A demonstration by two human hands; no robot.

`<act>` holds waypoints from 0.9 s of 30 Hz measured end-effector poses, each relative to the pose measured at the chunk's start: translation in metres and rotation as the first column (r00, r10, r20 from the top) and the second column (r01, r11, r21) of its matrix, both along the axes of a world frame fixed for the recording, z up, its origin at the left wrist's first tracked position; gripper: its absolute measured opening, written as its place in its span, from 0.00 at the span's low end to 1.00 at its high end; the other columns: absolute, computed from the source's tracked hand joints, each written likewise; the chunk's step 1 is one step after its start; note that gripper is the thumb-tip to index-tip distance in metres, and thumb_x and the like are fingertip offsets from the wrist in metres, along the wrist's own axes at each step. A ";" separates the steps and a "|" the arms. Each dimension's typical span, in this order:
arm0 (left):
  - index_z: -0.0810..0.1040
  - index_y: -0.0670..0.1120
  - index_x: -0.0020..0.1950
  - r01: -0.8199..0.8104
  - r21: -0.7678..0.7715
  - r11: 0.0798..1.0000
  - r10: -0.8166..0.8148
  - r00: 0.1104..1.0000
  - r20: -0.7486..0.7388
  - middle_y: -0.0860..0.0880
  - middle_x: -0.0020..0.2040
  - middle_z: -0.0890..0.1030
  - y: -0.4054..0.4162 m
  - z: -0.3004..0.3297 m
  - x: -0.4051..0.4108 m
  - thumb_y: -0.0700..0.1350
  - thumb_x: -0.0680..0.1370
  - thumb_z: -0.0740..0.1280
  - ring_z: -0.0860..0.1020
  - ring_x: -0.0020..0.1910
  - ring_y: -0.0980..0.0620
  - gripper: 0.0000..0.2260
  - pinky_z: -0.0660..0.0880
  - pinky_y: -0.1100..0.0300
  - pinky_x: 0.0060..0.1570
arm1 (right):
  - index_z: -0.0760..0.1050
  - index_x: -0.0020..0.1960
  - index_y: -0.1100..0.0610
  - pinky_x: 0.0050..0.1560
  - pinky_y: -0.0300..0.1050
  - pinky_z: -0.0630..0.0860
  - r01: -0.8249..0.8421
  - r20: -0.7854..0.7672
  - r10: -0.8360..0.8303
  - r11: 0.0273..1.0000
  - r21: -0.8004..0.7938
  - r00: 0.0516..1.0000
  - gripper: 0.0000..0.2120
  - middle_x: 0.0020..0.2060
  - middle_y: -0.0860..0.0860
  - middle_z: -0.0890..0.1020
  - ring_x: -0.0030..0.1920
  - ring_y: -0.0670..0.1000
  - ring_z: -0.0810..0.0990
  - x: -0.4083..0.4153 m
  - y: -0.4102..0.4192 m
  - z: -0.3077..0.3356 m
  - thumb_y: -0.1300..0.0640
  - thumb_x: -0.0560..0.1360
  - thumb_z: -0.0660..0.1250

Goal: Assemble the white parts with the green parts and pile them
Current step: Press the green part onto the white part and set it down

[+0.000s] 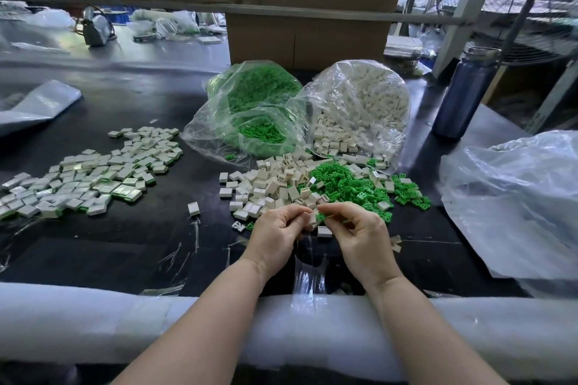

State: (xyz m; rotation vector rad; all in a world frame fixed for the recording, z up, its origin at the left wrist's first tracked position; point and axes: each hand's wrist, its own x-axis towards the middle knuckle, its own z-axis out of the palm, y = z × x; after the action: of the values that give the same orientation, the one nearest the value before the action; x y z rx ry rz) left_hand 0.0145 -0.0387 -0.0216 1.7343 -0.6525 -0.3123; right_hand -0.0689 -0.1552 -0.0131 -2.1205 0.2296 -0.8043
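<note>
White rectangular plastic part (312, 218) sat pinched in your left hand (275, 233) while your right hand (359, 233) pinched a small green plastic part (320, 216) against it.

Your left hand (275, 230) pinches a white part (311, 218); your right hand (356, 228) pinches a green part (321, 217) against it. Loose white parts (269, 184) and green parts (347, 184) lie just beyond. Assembled pile (93, 175) sits far left on the black table (125, 253).

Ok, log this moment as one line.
step: joining | left hand: pinches white part | right hand: pinches green part | finished pile: left of hands
</note>
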 end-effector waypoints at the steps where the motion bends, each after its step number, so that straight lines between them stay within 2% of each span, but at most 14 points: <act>1: 0.80 0.46 0.50 0.001 -0.005 1.000 -0.001 1.000 -0.010 0.48 0.40 0.81 0.000 0.000 0.000 0.40 0.79 0.62 0.78 0.40 0.55 0.07 0.76 0.64 0.46 | 0.82 0.48 0.57 0.50 0.30 0.75 0.001 -0.002 -0.001 1.000 0.015 1.000 0.10 0.41 0.42 0.82 0.45 0.41 0.81 0.000 -0.001 0.000 0.69 0.71 0.69; 4: 0.79 0.50 0.48 0.008 -0.012 1.000 -0.008 1.000 -0.022 0.50 0.37 0.81 0.000 0.000 -0.001 0.42 0.79 0.61 0.79 0.38 0.55 0.07 0.77 0.61 0.45 | 0.82 0.45 0.57 0.45 0.29 0.74 0.015 -0.033 -0.014 0.999 0.044 0.999 0.05 0.37 0.42 0.81 0.41 0.41 0.80 0.000 -0.002 -0.001 0.66 0.72 0.70; 8: 0.81 0.49 0.46 0.001 0.058 0.998 -0.007 0.994 0.110 0.49 0.42 0.82 -0.001 -0.001 0.001 0.45 0.76 0.67 0.80 0.43 0.51 0.03 0.76 0.59 0.50 | 0.80 0.44 0.59 0.44 0.34 0.75 0.050 -0.094 -0.042 0.995 0.083 0.995 0.02 0.36 0.47 0.82 0.40 0.46 0.80 0.002 -0.005 -0.003 0.64 0.73 0.69; 11: 0.81 0.48 0.45 0.005 0.057 0.998 -0.012 0.991 0.132 0.49 0.41 0.82 0.000 -0.001 0.002 0.43 0.75 0.68 0.79 0.43 0.53 0.02 0.76 0.61 0.50 | 0.80 0.43 0.59 0.42 0.36 0.76 0.048 -0.109 -0.035 0.993 0.110 0.993 0.02 0.35 0.47 0.81 0.38 0.46 0.80 0.002 -0.004 -0.004 0.63 0.74 0.69; 15: 0.80 0.47 0.45 0.032 0.020 0.999 -0.033 0.996 0.086 0.50 0.38 0.82 0.000 0.000 0.001 0.41 0.75 0.68 0.79 0.39 0.55 0.03 0.76 0.64 0.47 | 0.79 0.39 0.53 0.39 0.34 0.75 0.056 -0.127 -0.038 0.988 0.146 0.991 0.05 0.32 0.45 0.81 0.35 0.44 0.78 0.002 -0.004 -0.004 0.61 0.73 0.70; 21: 0.80 0.44 0.47 0.076 0.057 0.995 -0.082 0.990 0.113 0.51 0.38 0.80 0.000 0.002 0.000 0.41 0.76 0.68 0.77 0.38 0.57 0.03 0.74 0.68 0.45 | 0.76 0.35 0.48 0.35 0.29 0.72 0.102 -0.164 -0.074 0.980 0.168 0.984 0.10 0.29 0.44 0.79 0.32 0.37 0.77 0.004 -0.006 -0.005 0.60 0.72 0.71; 24: 0.79 0.44 0.47 0.075 0.071 0.995 -0.083 0.989 0.122 0.49 0.41 0.80 -0.001 0.004 -0.001 0.41 0.76 0.67 0.77 0.41 0.56 0.02 0.73 0.68 0.47 | 0.77 0.35 0.49 0.36 0.30 0.73 0.103 -0.175 -0.070 0.977 0.188 0.982 0.10 0.30 0.44 0.80 0.31 0.39 0.77 0.003 -0.005 -0.004 0.60 0.72 0.71; 27: 0.79 0.42 0.47 0.074 0.087 0.993 -0.084 0.989 0.119 0.49 0.41 0.79 -0.001 0.004 0.000 0.40 0.76 0.67 0.76 0.41 0.56 0.03 0.72 0.68 0.46 | 0.77 0.35 0.52 0.37 0.36 0.73 0.106 -0.195 -0.067 0.976 0.193 0.978 0.09 0.29 0.45 0.79 0.31 0.43 0.76 0.004 -0.003 -0.003 0.61 0.72 0.71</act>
State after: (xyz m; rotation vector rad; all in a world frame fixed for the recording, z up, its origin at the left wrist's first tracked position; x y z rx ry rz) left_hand 0.0142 -0.0399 -0.0178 1.8198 -0.8087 -0.2931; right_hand -0.0646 -0.1585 -0.0161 -2.0033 0.4870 -0.6026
